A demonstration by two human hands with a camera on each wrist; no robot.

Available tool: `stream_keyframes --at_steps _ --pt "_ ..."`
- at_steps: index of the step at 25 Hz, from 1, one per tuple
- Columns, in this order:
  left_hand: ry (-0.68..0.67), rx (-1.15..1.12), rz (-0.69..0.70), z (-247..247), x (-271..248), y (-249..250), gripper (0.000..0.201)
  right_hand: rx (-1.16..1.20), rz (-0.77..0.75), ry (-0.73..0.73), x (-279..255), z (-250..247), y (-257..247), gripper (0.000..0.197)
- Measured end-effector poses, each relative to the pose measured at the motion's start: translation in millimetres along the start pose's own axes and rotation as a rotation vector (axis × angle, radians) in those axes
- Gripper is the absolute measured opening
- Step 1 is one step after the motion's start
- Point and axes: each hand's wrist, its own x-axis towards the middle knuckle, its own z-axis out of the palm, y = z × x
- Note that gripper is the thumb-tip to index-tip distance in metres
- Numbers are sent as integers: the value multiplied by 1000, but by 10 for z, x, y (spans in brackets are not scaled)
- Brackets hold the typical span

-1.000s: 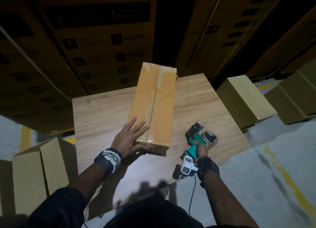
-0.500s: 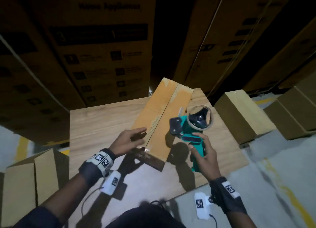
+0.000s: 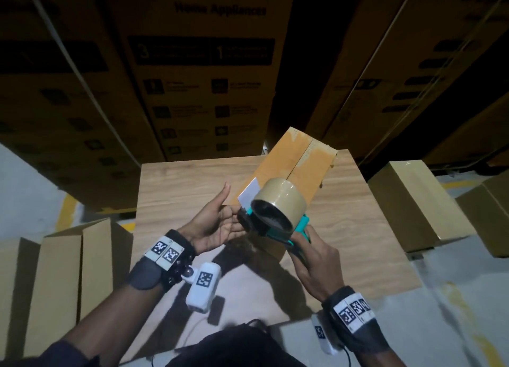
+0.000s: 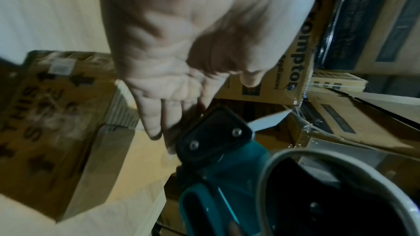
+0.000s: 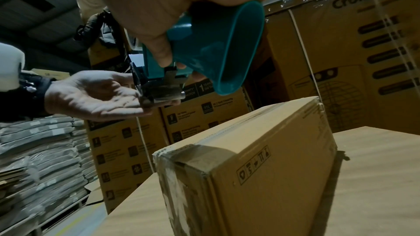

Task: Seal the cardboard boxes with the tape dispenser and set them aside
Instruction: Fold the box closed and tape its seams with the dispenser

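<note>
Big brown cartons (image 3: 203,72) stand behind my wooden table (image 3: 176,190). My left hand (image 3: 212,223) is flat, fingers touching the tape dispenser (image 3: 275,215). My right hand (image 3: 314,267) grips its handle. The cardboard box (image 3: 300,168) lies at one o'clock.

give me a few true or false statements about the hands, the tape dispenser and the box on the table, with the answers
1. The right hand grips the tape dispenser by its handle. True.
2. The dispenser is pressed onto the box. False: it is held up in the air, apart from the box.
3. The left hand lies flat on the box. False: it is palm up at the dispenser's front end.
4. The box lies on the wooden table. True.
5. The dispenser holds no tape. False: a brown tape roll sits on it.
</note>
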Motion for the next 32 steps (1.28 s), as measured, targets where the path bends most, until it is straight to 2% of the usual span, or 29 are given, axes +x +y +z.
stream_keyframes --at_steps 3,7,9,13,18,22,24,27,29,32 --pt "111 -132 -45 97 8 -164 56 3 -31 -28 -4 53 -60 36" --pt "377 -258 -60 110 77 -365 17 36 -7 -33 -65 97 -89 38" --pt "450 -252 -74 22 116 -446 13 39 7 -47 -117 111 -98 40" --pt "522 -30 -22 -134 194 -583 9 60 9 -69 -189 90 -151 36" --pt "518 97 22 -219 185 -556 16 98 35 -70 -251 38 -185 33" --pt "538 220 139 -209 172 -480 17 118 42 -92 -236 49 -209 35" --pt "546 228 189 -276 162 -415 24 128 55 -103 -199 39 -198 36" --pt "607 120 241 -634 107 -193 11 169 95 -97 -263 -74 -22 37" --pt "654 96 259 -913 71 -54 20 169 108 -128 -410 -177 168 38" --pt "601 178 273 -982 108 -7 19 133 126 -177 -582 -211 374 41"
